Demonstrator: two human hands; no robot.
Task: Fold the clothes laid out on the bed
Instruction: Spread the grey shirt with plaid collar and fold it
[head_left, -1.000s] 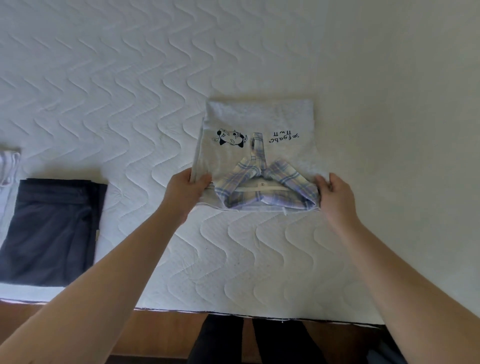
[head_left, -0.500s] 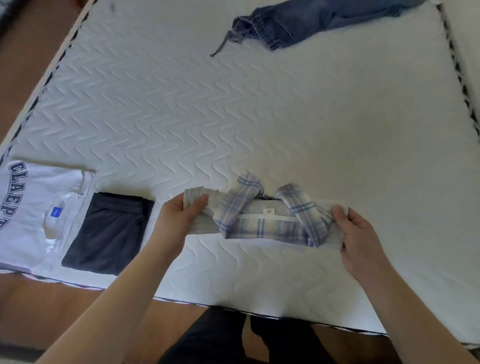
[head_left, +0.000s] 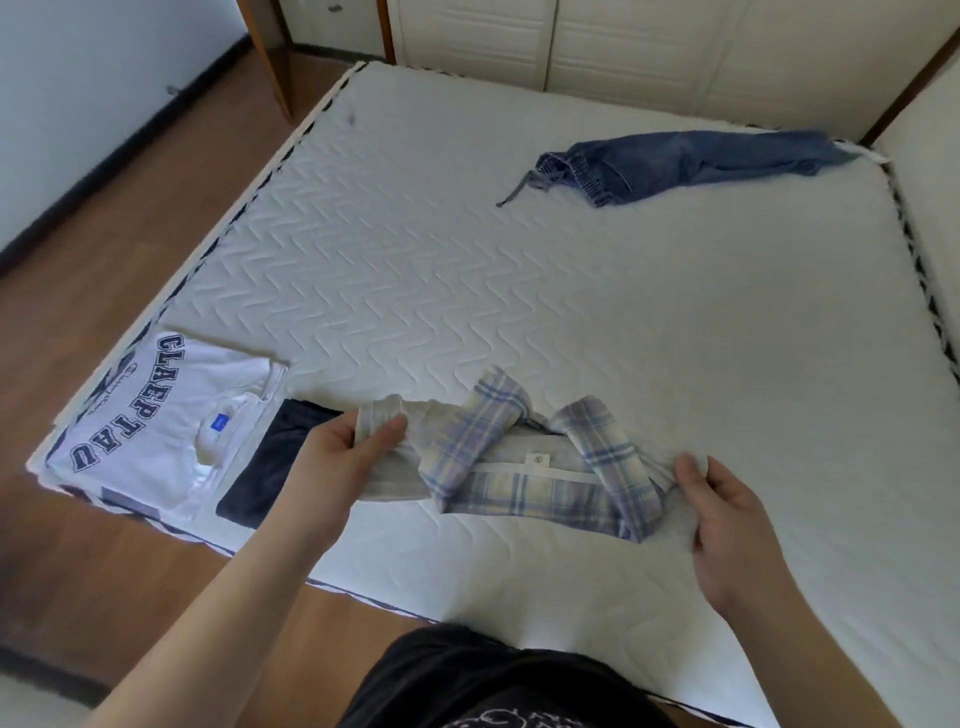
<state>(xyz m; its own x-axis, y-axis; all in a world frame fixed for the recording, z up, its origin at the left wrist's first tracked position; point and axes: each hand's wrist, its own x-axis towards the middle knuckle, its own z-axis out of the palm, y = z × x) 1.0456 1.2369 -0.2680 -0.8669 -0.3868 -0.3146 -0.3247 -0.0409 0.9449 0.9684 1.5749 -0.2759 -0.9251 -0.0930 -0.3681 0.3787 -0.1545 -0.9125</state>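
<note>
Two hands hold one folded bundle, a grey top with a plaid collar (head_left: 524, 467), just above the bed (head_left: 519, 291) near its near edge. Left hand (head_left: 340, 467) pinches the bundle's left end, thumb on top; right hand (head_left: 727, 514) grips the right end. White printed T-shirt (head_left: 150, 415) and dark folded garment (head_left: 270, 462) lie at the near left corner. Jeans (head_left: 675, 161) lie unfolded toward the far right corner.
</note>
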